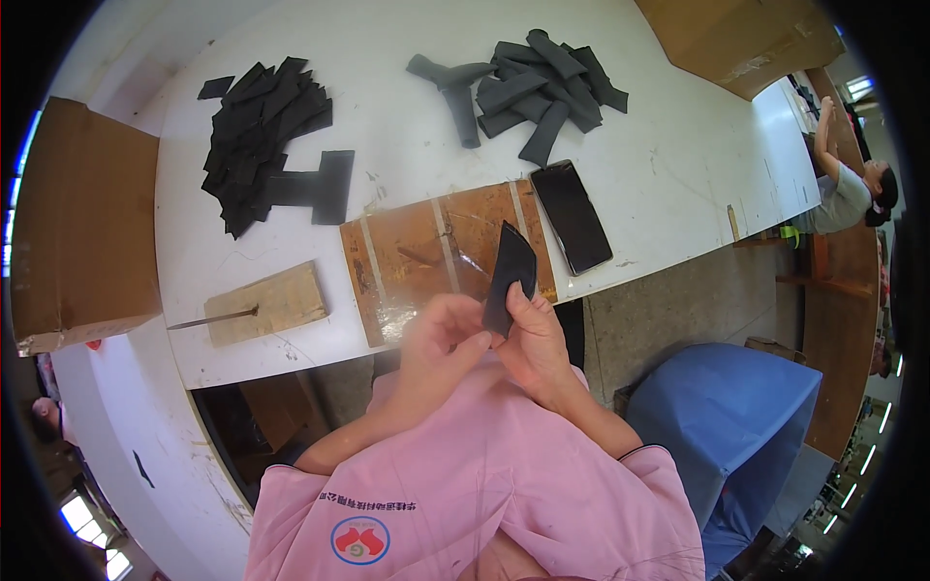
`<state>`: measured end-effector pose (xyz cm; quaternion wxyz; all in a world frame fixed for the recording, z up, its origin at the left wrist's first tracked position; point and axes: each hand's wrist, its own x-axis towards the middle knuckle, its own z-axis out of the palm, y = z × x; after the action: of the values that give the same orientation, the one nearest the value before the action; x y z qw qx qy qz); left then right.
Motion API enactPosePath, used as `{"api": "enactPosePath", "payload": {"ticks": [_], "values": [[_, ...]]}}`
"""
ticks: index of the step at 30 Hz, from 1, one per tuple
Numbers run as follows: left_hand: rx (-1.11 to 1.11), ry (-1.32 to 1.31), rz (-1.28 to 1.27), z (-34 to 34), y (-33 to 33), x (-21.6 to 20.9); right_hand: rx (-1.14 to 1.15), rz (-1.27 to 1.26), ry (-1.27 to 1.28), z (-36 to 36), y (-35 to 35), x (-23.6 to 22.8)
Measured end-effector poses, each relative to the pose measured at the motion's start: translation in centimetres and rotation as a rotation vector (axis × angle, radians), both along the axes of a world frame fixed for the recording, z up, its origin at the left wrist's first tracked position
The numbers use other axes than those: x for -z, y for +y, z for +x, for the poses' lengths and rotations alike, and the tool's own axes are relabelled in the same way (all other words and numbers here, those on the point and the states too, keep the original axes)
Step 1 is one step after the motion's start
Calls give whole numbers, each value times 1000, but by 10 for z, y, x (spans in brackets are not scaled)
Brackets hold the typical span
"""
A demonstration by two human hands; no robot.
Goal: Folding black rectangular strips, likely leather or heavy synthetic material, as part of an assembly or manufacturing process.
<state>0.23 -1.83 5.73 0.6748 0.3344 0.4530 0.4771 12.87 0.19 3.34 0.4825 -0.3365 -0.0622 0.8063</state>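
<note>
A folded black fabric piece [511, 274] stands up between my hands, its pointed end away from me. My right hand [536, 339] grips it, thumb pressed on its lower right side. At its lower end, my left hand [448, 334] has its thumb and fingers closed on the edge; those fingers are partly blurred. Below both hands is a brown board with pale tape strips [407, 254]. On the far left lies a heap of flat black pieces [266, 126]. Rolled, tube-like dark pieces [542, 87] form another pile at the far right.
A black smartphone [572, 218] lies right of the board. On the left, a pointed metal tool [218, 320] rests across a worn wooden block [291, 302]. Cardboard boxes [87, 223] flank the white table. A blue-covered bin [717, 407] stands at right; another person [843, 184] sits beyond.
</note>
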Motion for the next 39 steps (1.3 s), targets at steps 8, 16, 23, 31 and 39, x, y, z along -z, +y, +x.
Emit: {"api": "enactPosePath", "payload": {"ticks": [8,16,23,31,39], "values": [[-46,51,1,3,1,2,79,-28,-76,-8,3,-3],[-73,8,-27,1,7,9,89,-45,-87,-11,8,-5],[-70,36,-24,1,9,11,75,-114,-72,-11,10,-5],[-73,69,-23,0,11,15,65,-106,-53,-11,11,-3],[-75,29,-19,-2,10,14,48,-122,-19,-12,10,-2]]}}
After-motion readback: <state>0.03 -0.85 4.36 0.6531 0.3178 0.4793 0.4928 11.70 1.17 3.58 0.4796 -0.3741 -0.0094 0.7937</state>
